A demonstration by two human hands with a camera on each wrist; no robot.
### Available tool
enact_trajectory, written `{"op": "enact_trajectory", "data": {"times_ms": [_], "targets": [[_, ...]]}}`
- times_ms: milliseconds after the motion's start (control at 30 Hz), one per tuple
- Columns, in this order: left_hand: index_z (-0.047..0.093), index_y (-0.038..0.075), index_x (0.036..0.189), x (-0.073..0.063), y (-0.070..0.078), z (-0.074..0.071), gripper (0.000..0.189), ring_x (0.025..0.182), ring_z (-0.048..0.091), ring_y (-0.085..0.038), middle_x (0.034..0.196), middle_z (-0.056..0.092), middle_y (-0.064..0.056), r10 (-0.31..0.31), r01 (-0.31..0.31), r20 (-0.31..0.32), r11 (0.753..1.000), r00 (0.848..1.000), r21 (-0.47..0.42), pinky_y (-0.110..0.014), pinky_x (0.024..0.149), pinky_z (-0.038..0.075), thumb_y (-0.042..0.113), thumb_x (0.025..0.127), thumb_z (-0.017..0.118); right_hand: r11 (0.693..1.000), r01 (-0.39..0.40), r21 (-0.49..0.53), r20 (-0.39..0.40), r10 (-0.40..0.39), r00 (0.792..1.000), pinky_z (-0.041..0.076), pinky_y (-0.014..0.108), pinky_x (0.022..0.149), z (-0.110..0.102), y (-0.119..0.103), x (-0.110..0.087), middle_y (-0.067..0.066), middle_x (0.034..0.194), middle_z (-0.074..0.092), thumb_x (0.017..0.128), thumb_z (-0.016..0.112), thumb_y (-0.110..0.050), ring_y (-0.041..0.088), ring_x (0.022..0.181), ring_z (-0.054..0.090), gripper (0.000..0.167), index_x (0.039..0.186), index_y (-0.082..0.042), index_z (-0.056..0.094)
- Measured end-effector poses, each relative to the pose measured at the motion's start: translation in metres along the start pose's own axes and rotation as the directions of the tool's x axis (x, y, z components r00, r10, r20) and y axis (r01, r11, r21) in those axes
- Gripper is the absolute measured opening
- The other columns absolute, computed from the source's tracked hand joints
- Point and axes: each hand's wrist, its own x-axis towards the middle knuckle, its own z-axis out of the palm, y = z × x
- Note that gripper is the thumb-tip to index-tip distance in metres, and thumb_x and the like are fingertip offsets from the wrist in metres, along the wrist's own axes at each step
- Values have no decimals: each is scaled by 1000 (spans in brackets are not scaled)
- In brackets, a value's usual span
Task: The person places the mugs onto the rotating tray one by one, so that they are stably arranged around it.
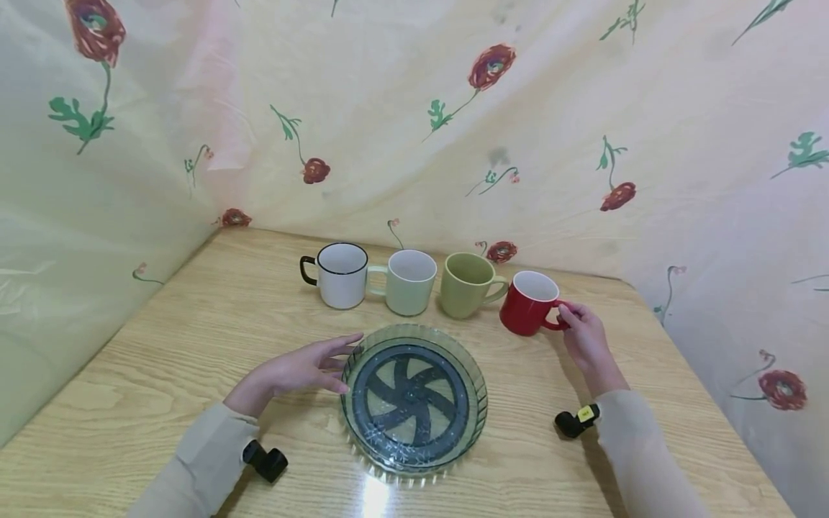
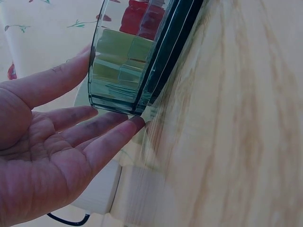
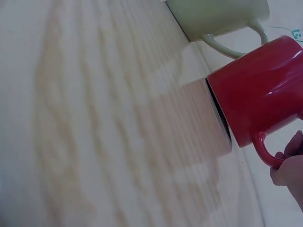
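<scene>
My right hand (image 1: 586,338) pinches the handle of a red mug (image 1: 522,311) with a white inside, at the right end of a row of mugs. In the right wrist view the red mug (image 3: 265,90) stands close to the table; whether its base touches the wood I cannot tell. At the left side of a round, ribbed, greenish glass dish (image 1: 478,381) is my left hand (image 1: 301,368), fingers spread and mostly straight. The left wrist view has its fingertips at the wall of the glass dish (image 2: 118,71). A dark pinwheel pattern shows in the dish's bottom.
Left of the red mug stand an olive-green mug (image 1: 461,291), a pale green mug (image 1: 409,288) and a white mug (image 1: 343,284) with a black rim and handle. Behind the wooden table (image 1: 194,345) hangs a flowered sheet (image 1: 388,108), which also runs along both sides.
</scene>
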Motion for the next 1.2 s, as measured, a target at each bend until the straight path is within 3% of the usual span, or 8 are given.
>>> {"op": "enact_trajectory", "data": {"times_ms": [533, 933, 1200], "targets": [[13, 2, 155, 0, -1, 0, 88, 137, 32, -54, 154, 23, -33, -7, 7, -1, 1000, 1000, -25, -56, 109, 40, 10, 87, 69, 998, 57, -19, 7, -57, 998, 46, 8, 81, 3, 0, -5, -8, 89, 57, 98, 51, -8, 1, 88, 52, 11, 93, -15, 59], [14, 2, 154, -1, -1, 1, 88, 137, 32, -54, 155, 22, -33, -21, 21, -2, 999, 1000, -32, -56, 109, 38, 10, 86, 69, 985, 129, -115, 33, -126, 991, 42, 8, 86, 4, -2, -17, -12, 89, 60, 98, 51, -8, 1, 94, 49, 12, 95, -18, 57], [14, 1, 154, -1, 2, 1, 87, 136, 32, -55, 153, 23, -35, -4, 5, 4, 1000, 1000, -14, -56, 108, 40, 10, 87, 69, 972, 167, -164, 91, -153, 984, 42, 7, 85, 8, -5, -26, -14, 92, 62, 98, 52, -10, 1, 96, 50, 9, 100, -18, 57]]}}
